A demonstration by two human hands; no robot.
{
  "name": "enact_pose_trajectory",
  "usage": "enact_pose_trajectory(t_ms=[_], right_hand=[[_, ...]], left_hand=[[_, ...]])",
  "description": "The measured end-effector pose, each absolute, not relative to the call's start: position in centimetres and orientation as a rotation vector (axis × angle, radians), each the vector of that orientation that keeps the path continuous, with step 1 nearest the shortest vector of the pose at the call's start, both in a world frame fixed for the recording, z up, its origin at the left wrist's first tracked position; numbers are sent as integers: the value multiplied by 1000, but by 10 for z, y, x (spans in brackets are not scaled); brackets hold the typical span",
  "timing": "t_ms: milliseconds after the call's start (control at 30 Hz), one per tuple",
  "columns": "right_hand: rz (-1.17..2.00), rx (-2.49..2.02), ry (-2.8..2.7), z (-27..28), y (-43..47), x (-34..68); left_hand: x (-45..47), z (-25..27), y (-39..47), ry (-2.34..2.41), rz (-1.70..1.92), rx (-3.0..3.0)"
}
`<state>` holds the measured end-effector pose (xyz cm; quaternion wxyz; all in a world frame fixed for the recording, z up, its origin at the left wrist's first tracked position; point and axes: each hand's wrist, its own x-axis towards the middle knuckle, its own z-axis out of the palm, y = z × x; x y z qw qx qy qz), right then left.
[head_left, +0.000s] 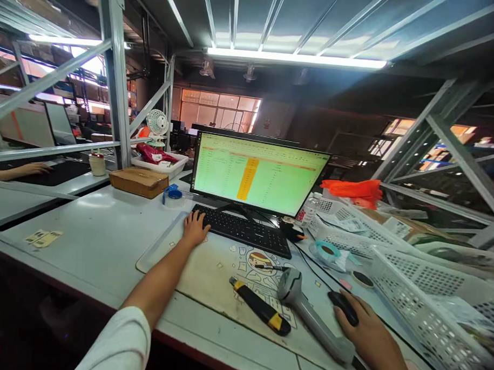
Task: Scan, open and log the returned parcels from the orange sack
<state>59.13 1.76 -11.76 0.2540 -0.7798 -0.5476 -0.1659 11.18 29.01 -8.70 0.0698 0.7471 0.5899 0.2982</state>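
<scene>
My left hand (195, 230) rests on the left end of a black keyboard (245, 229), its fingers spread over the keys. At the right, my right hand (367, 332) is wrapped over a black computer mouse (343, 307). Behind the keyboard stands a monitor (287, 181) showing a spreadsheet with an orange column. Between my hands, on a cartoon desk mat (207, 281), lie a yellow-and-black utility knife (261, 307), a grey barcode scanner (313, 319) and a black pen (268, 267). The scanner's handle end is close beside my right hand.
White perforated baskets (417, 280) line the right side, near a teal tape roll (328, 252) and a clear bottle (310, 209). A cardboard box (139, 182) and blue tape (174, 194) sit at the left. Another person's hand (34, 168) rests at the neighbouring desk. Metal rack posts (115, 78) frame the desk.
</scene>
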Motion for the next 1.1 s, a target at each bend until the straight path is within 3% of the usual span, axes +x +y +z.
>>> enact_pose_trajectory(t_ms=[267,567,1100], right_hand=[[-279,-2161,-1486,-112,10,584],[-217,-2278,-1449,-97,4,570],[-161,-2108,-1463,-114,15,597]], left_hand=[[106,-99,292,1731,560,2402],[107,-99,294,1742,523,2417],[109,-93,289,1715,568,2345]])
